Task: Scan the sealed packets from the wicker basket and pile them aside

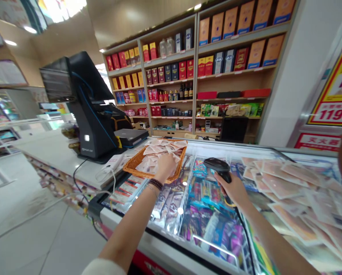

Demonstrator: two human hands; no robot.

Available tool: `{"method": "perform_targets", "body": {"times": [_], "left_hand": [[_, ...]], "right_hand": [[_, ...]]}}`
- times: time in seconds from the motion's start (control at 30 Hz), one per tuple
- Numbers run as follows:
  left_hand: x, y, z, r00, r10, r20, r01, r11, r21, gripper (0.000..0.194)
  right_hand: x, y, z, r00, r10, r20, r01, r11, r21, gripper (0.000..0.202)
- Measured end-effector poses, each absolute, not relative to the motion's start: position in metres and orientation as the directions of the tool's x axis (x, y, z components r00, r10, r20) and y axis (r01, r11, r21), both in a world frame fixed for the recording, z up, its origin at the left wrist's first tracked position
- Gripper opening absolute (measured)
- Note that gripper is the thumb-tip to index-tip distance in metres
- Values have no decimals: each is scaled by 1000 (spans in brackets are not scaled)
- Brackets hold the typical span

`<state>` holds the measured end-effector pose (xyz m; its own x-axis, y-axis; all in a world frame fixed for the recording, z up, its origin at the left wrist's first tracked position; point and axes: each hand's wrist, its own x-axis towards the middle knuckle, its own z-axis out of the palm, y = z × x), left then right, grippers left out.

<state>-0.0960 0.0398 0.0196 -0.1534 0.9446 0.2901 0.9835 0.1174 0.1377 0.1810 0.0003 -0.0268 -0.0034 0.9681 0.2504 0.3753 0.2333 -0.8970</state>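
A black handheld barcode scanner (217, 165) is gripped in my right hand (233, 190), held above the glass top of a chest freezer (176, 233). Its cable runs down past my right wrist. My left hand (166, 167) reaches into an orange-brown wicker basket (132, 162), touching the flat, pale, clear-wrapped packets (150, 152) heaped there. The back of that hand hides its fingertips, so I cannot see whether it grips a packet. Many similar packets (297, 191) lie spread in a loose pile on the freezer top at the right.
A black checkout terminal (89, 118) stands on the white counter (42, 147) at left, with a dark flat device (132, 135) beside it. White cables (113, 181) cross the counter edge. Bagged goods (208, 194) show through the glass. Shelves of boxed bottles (171, 71) line the back wall.
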Motion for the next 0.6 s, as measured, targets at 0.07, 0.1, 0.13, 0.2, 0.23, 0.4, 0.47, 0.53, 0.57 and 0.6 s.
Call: {"method": "perform_targets", "body": {"times": [0.07,0.1,0.13,0.2,0.23,0.4,0.47,0.53,0.57,0.6], "left_hand": [[-115,47,20,-205,916,345,978,176,115,44],[-125,51,20,-230,916,329,973,205,111,50],[-134,55,20,-250,921,297,968,227,111,56],[-147,62,18,-273,934,230,961,252,115,62],[-151,64,17,-270,939,214,962,251,111,63],[-159,70,13,-288,930,227,954,258,154,62],[-162,70,14,-300,933,201,943,257,214,60],[-165,70,15,-287,941,179,936,237,259,56],[-166,71,16,-285,942,179,933,229,279,53],[-167,72,17,-286,941,183,929,225,293,50]], "right_hand": [[181,2,-28,0,968,252,372,234,-898,45],[181,3,-30,2,968,252,379,233,-896,45],[180,4,-31,2,968,251,388,231,-892,45],[179,6,-34,2,967,255,400,233,-886,44],[179,7,-35,-1,966,259,402,238,-884,44],[181,8,-38,4,964,266,406,241,-882,44],[182,6,-37,14,962,272,400,244,-884,44],[182,4,-35,17,961,274,388,247,-888,46],[182,2,-33,15,962,273,384,246,-890,46],[182,1,-32,15,963,271,383,245,-891,46]]}}
